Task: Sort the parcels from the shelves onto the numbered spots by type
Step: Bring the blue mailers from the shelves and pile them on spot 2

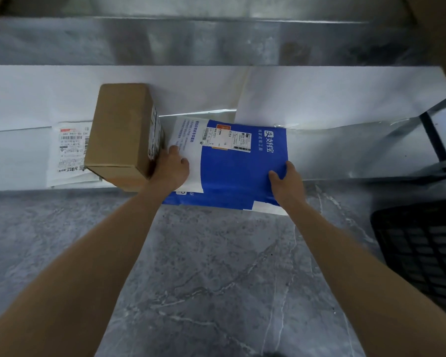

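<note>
A flat blue and white parcel (232,166) with a shipping label lies on the metal shelf (345,155), its near edge sticking out over the shelf's front. My left hand (171,168) grips its white left side, thumb on top. My right hand (286,182) grips its near right corner, thumb on top and fingers underneath. A brown cardboard box (121,132) stands right beside my left hand, touching it. Under the box lies a white flat mailer (67,153) with a printed label.
White paper sheets (319,96) line the back of the shelf. Below the shelf is a grey marbled floor (204,279). A black plastic crate (422,248) sits at the right, with a dark shelf post (434,137) above it.
</note>
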